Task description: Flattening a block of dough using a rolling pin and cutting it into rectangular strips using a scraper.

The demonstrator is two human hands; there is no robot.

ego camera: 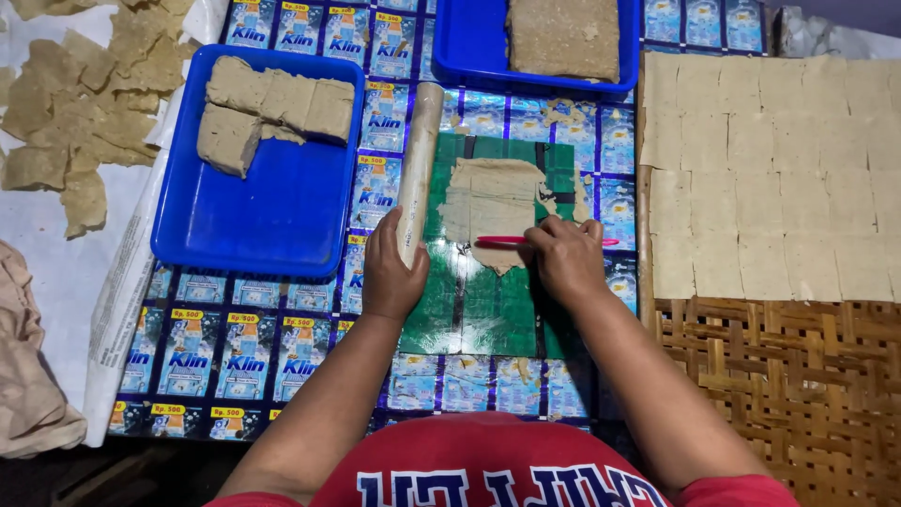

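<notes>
Dough sheet (490, 208): thin, pale beige, ragged at the edges, with faint cut lines across it; it lies flat on a green mat (474, 305) in the middle of the scene.
Red stick (507, 241): slim and straight, lying left to right across the near edge of the dough sheet.
Right hand (566, 258): fingers closed on the red stick, at the near right corner of the dough sheet and touching it.
Rolling pin (418, 164): pale cylinder running near to far along the left edge of the green mat, just beside the dough sheet.
Left hand (389, 272): curled around the near end of the rolling pin, left of the dough sheet and apart from it.
Blue tray (272, 211): to the left, holding thick dough blocks (272, 108) at its far end.
Cut squares (770, 169): laid in rows on a woven mat (798, 376) to the right.
</notes>
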